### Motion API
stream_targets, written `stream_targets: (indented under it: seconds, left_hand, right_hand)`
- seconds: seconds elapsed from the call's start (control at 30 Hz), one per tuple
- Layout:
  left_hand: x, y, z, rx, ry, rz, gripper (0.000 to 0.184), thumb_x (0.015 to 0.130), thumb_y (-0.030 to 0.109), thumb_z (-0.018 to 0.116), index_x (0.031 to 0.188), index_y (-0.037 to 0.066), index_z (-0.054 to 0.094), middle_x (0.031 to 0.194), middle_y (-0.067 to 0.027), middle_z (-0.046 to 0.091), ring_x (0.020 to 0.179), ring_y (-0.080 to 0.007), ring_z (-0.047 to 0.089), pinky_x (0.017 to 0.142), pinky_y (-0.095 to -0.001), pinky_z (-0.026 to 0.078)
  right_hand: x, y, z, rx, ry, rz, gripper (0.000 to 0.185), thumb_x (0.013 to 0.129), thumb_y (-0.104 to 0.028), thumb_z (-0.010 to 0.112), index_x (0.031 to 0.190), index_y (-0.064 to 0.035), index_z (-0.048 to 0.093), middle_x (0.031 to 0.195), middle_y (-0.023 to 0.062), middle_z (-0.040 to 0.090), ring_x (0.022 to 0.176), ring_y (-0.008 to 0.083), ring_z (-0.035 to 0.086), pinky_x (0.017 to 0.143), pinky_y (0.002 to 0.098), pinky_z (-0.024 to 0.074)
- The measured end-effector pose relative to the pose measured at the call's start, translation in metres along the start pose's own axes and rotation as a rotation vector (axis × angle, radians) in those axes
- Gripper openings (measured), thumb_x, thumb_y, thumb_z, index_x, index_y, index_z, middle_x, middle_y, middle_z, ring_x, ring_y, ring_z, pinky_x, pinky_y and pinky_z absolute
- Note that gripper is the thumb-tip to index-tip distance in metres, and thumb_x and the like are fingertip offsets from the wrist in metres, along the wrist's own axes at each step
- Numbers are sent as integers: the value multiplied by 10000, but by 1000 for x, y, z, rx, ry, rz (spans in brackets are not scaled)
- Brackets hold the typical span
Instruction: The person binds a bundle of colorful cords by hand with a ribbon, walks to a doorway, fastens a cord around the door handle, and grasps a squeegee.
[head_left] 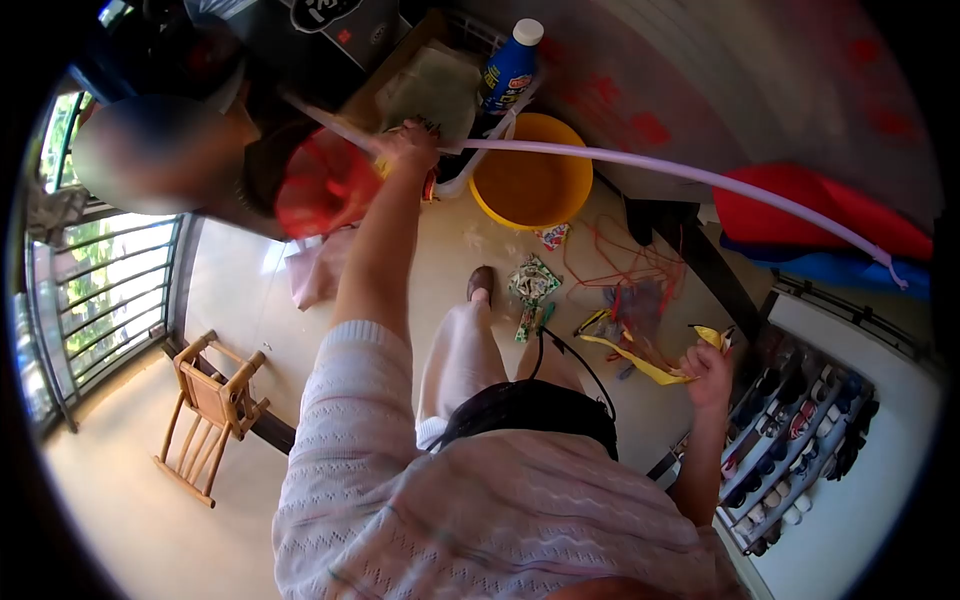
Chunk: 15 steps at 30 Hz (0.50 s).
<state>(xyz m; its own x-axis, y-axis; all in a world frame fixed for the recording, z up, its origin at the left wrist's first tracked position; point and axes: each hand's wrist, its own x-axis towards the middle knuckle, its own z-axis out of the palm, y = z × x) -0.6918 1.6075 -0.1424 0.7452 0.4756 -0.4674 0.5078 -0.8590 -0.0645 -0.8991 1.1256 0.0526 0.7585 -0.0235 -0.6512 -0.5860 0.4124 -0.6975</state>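
Note:
My left hand (408, 148) reaches far forward, closed around a long, thin, pale-purple tube (640, 160) that looks like a modelling balloon. The tube runs from the upper left, past the yellow bucket (580, 185), and bends down to a narrow tip at the far right. On the right, my right hand (708, 372) is closed on a yellow strip (640, 362). Part of the strip trails leftward above the floor, and a short end stands up over my fist. A red container or bag (325, 185) lies close to my left forearm.
A blue bottle (508, 70) with a white cap stands behind the bucket. Tangled orange-red string (630, 262) and a patterned cloth (535, 280) lie on the floor. There is a bamboo chair (215, 390) at left, a shoe rack (800, 440) at right, and a blurred round shape (160, 155) upper left.

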Motion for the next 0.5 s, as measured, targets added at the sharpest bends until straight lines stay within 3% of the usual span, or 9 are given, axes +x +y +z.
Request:
stream_targets:
  seconds: [0.07, 0.13, 0.23, 0.3, 0.37, 0.47, 0.5]
  left_hand:
    - [12, -3, 5, -35, -46, 38, 637, 744, 481, 583, 1195, 45, 470, 1194, -156, 537, 1124, -266, 501, 940, -412, 324]
    - [-9, -6, -32, -132, -65, 77, 584, 740, 427, 610, 1169, 47, 497, 1153, -154, 566, 1054, -256, 555, 898, -379, 374]
    - [36, -57, 0, -412, -54, 67, 375, 786, 257, 575, 1061, 3, 589, 1058, -159, 613, 946, -225, 613, 782, -354, 484]
    - [12, -107, 5, -1222, -59, 223, 326, 759, 103, 573, 1058, -27, 573, 956, -143, 634, 879, -225, 622, 782, -324, 487]
    - [-33, -135, -3, -1644, -165, 309, 367, 725, -20, 545, 1092, -44, 541, 965, -124, 616, 873, -210, 607, 799, -313, 484]
    - [-105, -143, -14, -1997, -277, 345, 414, 697, -49, 544, 1110, -45, 514, 1006, -119, 600, 894, -224, 595, 823, -308, 469]
    - [-114, -153, -4, -1997, -398, 383, 521, 676, -48, 522, 1191, -54, 444, 1127, -128, 549, 1068, -243, 522, 950, -356, 395]
  right_hand:
    - [0, 8, -9, 89, 46, 0, 83, 829, -25, 478, 807, -106, 472, 559, -52, 304, 439, 53, 261, 446, 224, 261]
    - [4, 13, -14, 120, 0, -3, 37, 862, -71, 471, 847, -97, 492, 544, -57, 280, 434, 53, 246, 439, 226, 251]
    - [-2, 10, 1, 134, 38, 38, 94, 912, -152, 446, 908, -85, 511, 530, -60, 254, 428, 52, 228, 433, 226, 237]
    - [-1, 12, 7, 150, 25, 52, 151, 935, -201, 426, 938, -78, 514, 526, -59, 248, 427, 52, 222, 432, 226, 232]
    - [1, 19, 3, 179, -59, 49, 195, 949, -239, 408, 955, -73, 510, 524, -56, 249, 429, 52, 222, 433, 225, 230]
    - [5, 30, 3, 167, -108, 38, 222, 954, -262, 392, 956, -69, 503, 530, -54, 251, 439, 55, 231, 447, 226, 233]
    - [4, 32, 6, 150, -149, 33, 222, 955, -261, 389, 956, -68, 500, 535, -53, 254, 445, 56, 237, 454, 228, 235]
